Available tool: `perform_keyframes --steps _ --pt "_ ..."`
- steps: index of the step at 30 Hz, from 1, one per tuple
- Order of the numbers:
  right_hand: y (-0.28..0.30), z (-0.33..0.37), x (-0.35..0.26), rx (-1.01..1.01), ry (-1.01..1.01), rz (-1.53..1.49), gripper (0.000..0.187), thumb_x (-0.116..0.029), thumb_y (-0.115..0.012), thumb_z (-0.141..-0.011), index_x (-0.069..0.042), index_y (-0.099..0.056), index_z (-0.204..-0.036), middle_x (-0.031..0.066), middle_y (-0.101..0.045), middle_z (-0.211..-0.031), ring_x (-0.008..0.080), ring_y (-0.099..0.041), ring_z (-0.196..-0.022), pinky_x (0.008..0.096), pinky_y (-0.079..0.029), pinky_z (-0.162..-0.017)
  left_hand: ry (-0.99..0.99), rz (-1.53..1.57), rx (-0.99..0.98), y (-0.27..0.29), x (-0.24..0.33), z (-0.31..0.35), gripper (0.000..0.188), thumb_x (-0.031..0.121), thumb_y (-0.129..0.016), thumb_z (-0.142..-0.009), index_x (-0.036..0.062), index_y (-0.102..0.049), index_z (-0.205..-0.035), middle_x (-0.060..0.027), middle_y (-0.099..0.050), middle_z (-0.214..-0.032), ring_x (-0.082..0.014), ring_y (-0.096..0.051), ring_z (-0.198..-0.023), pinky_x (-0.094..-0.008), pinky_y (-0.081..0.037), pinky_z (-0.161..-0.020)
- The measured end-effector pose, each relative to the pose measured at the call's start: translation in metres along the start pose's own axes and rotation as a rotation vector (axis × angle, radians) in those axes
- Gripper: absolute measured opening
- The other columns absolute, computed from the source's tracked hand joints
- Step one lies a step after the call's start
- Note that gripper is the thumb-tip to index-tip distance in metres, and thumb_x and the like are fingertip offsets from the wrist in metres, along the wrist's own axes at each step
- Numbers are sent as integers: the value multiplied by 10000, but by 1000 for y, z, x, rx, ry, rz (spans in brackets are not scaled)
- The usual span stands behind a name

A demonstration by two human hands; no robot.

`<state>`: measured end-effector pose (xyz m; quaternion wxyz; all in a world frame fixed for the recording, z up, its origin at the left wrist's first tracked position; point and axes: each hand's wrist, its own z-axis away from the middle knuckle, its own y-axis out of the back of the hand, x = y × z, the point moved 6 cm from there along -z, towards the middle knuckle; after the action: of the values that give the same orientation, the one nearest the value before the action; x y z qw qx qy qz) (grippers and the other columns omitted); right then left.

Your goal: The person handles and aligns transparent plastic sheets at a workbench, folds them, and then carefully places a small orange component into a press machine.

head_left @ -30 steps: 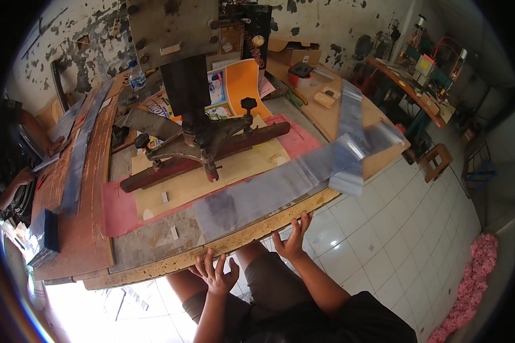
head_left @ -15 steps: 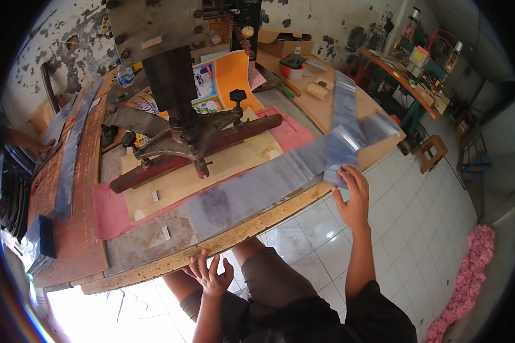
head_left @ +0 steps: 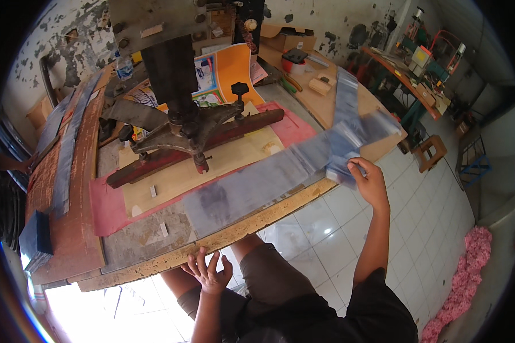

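Note:
My right hand (head_left: 371,182) is at the table's right front corner, thumb and fingers pinched on the edge of a bluish clear plastic sheet (head_left: 339,166). That sheet lies on a pile of overlapping plastic strips. One long plastic strip (head_left: 243,188) runs leftward along the table's front, and another strip (head_left: 347,100) extends to the back. My left hand (head_left: 212,275) rests at the wooden front edge of the table (head_left: 257,230), its fingers spread with nothing in them. Beyond the strip stands a press with a long red-brown bar (head_left: 229,139) over a yellowish sheet (head_left: 183,184) on pink material (head_left: 110,214).
Small pale pieces (head_left: 164,229) lie on the tabletop. At the left, another person's hand (head_left: 22,164) is beside a brown board (head_left: 46,234) bearing plastic strips and a dark blue stack (head_left: 35,233). Behind the strips sit pliers (head_left: 292,83) and a red-and-black container (head_left: 294,62). A wooden stool (head_left: 431,153) stands right.
My right hand has gone from spread fingers over the pile to a pinch on a plastic sheet's edge. My left hand has stayed at the table edge.

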<state>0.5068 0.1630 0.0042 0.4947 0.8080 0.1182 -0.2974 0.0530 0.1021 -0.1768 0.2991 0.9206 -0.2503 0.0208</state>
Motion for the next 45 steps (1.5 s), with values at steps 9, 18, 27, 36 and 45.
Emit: perform_keyframes --steps 9,18,27,36,45 --pt "1 -1 7 -12 -31 -26 245 -219 -657 -972 4 -734 -1038 129 -756 -986 250 -717 -901 326 -516 -777 -49 -24 4 -1 2 -4 548 177 -737 -828 178 -494 -1320 -179 -472 -1487 -448 -265 -1487 -649 -58 -1215" --pt "-1 -5 14 -21 -32 -35 233 -191 -628 -971 5 -735 -1038 125 -759 -985 253 -718 -916 331 -517 -804 1 16 20 -1 0 0 544 173 -755 -805 221 -559 -1310 -125 -494 -1496 -390 -221 -1537 -625 -21 -1231" --pt "-4 -6 13 -81 -42 -78 203 -171 -605 -972 -32 -749 -1006 102 -761 -1002 244 -708 -932 336 -516 -806 -25 -48 -23 0 3 -3 550 170 -731 -825 185 -496 -1322 -179 -463 -1500 -458 -249 -1500 -637 -36 -1225" --pt "-1 18 -49 -196 252 217 457 -154 -854 -750 -82 -675 -1164 73 -642 -1123 293 -640 -1053 382 -510 -878 -29 -36 -23 0 3 -3 554 160 -734 -820 186 -497 -1321 -182 -460 -1502 -456 -254 -1495 -651 -57 -1214" --pt "-9 21 -43 -150 276 343 486 -23 -778 -760 -69 -639 -1223 110 -639 -1182 342 -630 -1090 391 -519 -918 -38 -27 -26 1 3 -3 566 158 -739 -815 188 -502 -1327 -178 -454 -1513 -451 -246 -1503 -645 -43 -1220"
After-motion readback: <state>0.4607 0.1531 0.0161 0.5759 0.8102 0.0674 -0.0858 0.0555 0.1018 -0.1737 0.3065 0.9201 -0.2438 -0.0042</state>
